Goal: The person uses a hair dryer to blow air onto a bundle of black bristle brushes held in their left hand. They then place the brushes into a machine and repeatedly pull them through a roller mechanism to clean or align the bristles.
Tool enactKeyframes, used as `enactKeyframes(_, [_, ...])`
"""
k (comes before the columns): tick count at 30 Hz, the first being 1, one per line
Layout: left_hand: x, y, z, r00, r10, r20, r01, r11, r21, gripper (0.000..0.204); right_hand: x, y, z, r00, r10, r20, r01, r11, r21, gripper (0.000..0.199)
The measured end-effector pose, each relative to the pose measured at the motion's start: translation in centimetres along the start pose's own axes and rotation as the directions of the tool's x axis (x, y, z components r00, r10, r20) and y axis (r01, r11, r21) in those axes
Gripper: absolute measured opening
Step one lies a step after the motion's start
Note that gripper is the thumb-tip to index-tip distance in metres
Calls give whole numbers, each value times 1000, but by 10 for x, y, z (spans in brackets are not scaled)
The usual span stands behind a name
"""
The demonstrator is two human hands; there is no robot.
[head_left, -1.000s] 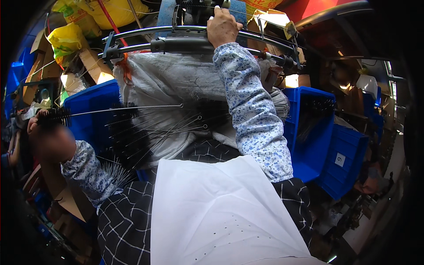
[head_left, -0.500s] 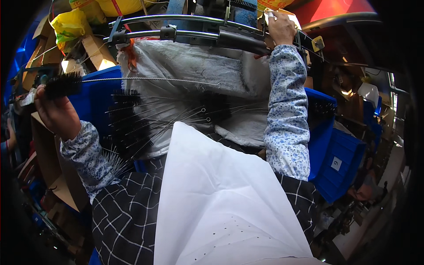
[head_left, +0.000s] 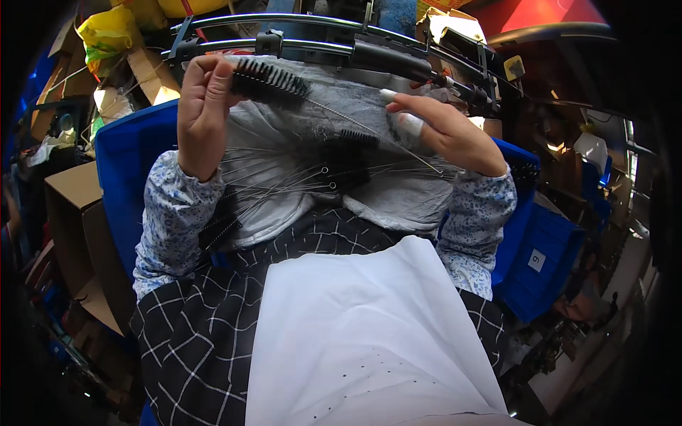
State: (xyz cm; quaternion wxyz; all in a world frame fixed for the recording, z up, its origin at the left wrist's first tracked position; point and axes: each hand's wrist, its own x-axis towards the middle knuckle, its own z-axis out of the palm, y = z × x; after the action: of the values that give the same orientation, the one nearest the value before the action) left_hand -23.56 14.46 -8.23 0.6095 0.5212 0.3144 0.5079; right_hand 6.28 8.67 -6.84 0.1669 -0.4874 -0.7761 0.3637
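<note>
A black bottle brush (head_left: 270,80) is pinched at its bristled head by the closed fingers of the left hand (head_left: 202,113), which is raised with its back toward the camera. From that head a thin twisted wire stem (head_left: 376,135) runs down and to the right, and its far end is met by the right hand (head_left: 447,131). The right hand's fingers are extended and loosely spread over the wire; whether the wire is actually gripped cannot be told. A pale wrap is seen on one finger of the right hand.

Beneath both hands a grey cloth (head_left: 284,177) is draped over a blue bin (head_left: 128,163), and on the cloth a loose pile of further brushes (head_left: 334,167) is laid, their wire stems fanned to the left and their looped ends visible. More black bristles (head_left: 220,224) are seen at the cloth's lower left edge.

Just beyond the hands a curved metal rail (head_left: 341,32) is stretched across the view. The lap is covered by a black checked apron (head_left: 192,326) and a white sheet (head_left: 369,326). Cardboard boxes (head_left: 78,213) are stacked on the left, a yellow bag (head_left: 106,32) is set at the upper left, and more blue bins (head_left: 547,255) are stood on the right.
</note>
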Motion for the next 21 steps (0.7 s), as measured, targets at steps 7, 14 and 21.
enactKeyframes(7, [-19,2,-17,982,-163,93,104,885,453,38,58,-26,52,943,102,-316,-52,985,164,26])
enactKeyframes(14, [-48,-24,-161,885,-442,-148,340,394,854,21,109,97,3,626,-82,-775,-562,642,-522,23])
enactKeyframes(21, [-57,-29,-151,951,-246,-188,279,414,866,21,114,98,1,655,-9,-756,-573,646,-505,25])
